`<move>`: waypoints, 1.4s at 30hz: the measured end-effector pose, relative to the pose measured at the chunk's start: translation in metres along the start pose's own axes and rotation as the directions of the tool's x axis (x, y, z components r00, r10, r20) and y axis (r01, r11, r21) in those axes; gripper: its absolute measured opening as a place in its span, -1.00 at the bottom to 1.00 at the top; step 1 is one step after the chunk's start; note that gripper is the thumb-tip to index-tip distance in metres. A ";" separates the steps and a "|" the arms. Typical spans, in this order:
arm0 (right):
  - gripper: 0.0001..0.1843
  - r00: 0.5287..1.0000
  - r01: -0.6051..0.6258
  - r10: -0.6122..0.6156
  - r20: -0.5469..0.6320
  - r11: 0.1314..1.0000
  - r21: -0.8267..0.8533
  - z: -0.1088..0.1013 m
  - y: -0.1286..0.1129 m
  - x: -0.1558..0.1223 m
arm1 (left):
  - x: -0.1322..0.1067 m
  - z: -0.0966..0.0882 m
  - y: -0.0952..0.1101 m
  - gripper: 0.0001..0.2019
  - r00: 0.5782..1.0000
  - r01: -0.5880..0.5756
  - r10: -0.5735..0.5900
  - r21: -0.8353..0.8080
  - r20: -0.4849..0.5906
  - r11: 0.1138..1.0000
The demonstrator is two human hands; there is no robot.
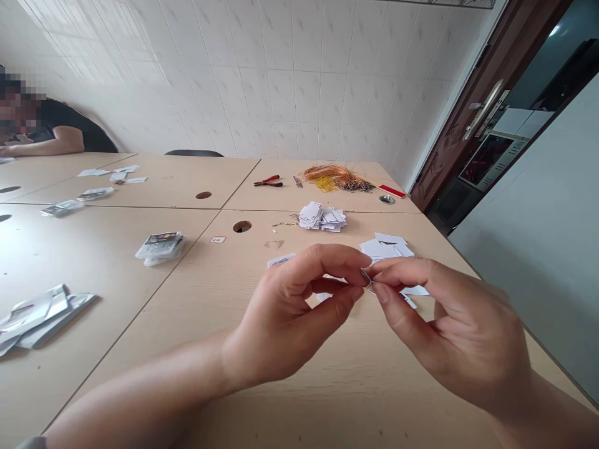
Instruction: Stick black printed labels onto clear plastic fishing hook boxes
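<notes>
A pale wood-grain table [93, 262] carries a stack of small white paper cards [322, 217] ahead of the hands, with loose white cards [386, 248] just beyond the fingers, partly obscured by them. Further along the table lie red-handled steel pliers [268, 181] and a tangle of copper-coloured wire [335, 177]. A bundle of clear plastic packets [159, 246] sits to the left. A seated co-worker [42, 128] occupies the far left, well apart from the person's own hands. The left hand [292, 312] and right hand [461, 330] are both closed to a pinch, jointly gripping a small thin silver metal loop [367, 279] above the table. Its exact form is too small to determine.
</notes>
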State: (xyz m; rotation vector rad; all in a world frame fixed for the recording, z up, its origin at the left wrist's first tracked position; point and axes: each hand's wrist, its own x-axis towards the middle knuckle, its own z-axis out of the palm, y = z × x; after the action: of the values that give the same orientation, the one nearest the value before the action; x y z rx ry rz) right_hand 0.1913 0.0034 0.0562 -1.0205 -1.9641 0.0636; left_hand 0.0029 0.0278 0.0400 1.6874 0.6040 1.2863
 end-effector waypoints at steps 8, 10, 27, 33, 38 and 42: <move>-0.87 0.995 -0.099 0.100 -0.003 0.986 0.136 -0.001 0.002 0.000 | 0.003 0.001 0.003 -0.75 0.999 0.033 -0.034 -0.140 -0.006 0.990; -0.88 0.993 -0.112 0.115 -0.006 0.979 0.168 0.000 0.004 -0.001 | 0.005 0.001 0.005 -0.80 0.997 0.077 -0.077 -0.177 0.008 0.981; -0.85 0.992 -0.112 0.125 -0.035 0.960 0.255 0.002 0.004 -0.004 | 0.007 -0.004 0.001 -0.84 0.939 0.341 -0.331 -0.346 0.091 0.874; -0.86 0.990 -0.129 0.141 -0.027 0.956 0.262 0.002 0.004 -0.002 | 0.010 -0.004 -0.001 -0.87 0.921 0.378 -0.373 -0.472 0.109 0.796; -0.86 0.989 -0.145 0.147 0.012 0.956 0.255 0.000 0.004 -0.001 | 0.013 -0.003 0.002 -0.91 0.928 0.350 -0.367 -0.492 0.066 0.797; -0.90 0.989 -0.138 0.115 0.095 0.950 0.280 0.002 0.009 0.000 | 0.016 -0.007 0.002 -0.90 0.915 0.371 -0.402 -0.423 0.017 0.827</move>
State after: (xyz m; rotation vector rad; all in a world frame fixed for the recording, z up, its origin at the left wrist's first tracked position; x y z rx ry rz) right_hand 0.1951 0.0102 0.0514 -0.9615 -1.8883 0.4526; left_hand 0.0013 0.0425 0.0498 1.0970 0.6226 1.0867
